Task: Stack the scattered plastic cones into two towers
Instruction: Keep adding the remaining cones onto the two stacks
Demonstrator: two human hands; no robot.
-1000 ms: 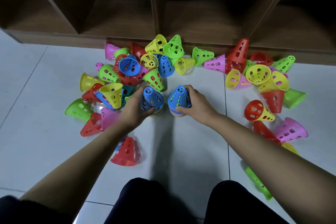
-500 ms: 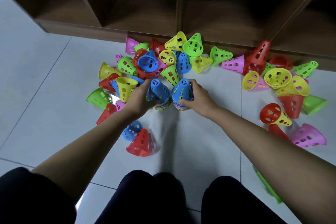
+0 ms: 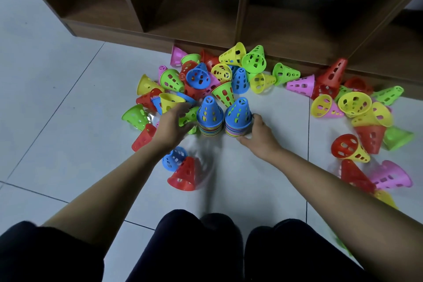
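Two towers stand just beside each other on the floor (image 3: 57, 103), between the grips. The left tower (image 3: 209, 114) is just right of the left grip (image 3: 170, 126), apart from it. The right tower (image 3: 238, 117) is against the right grip (image 3: 258, 137), whose thumb and fingers curl round its base.

Behind both grips a heap of loose cones (image 3: 206, 78) lies along the foot of the shelf unit (image 3: 206, 18) and reaches round to the left of the left grip. A second spread of cones (image 3: 357, 107) lies well to the right of the right grip. Nearer than the left grip, beside its forearm, two tipped cones (image 3: 183, 174) lie touching.
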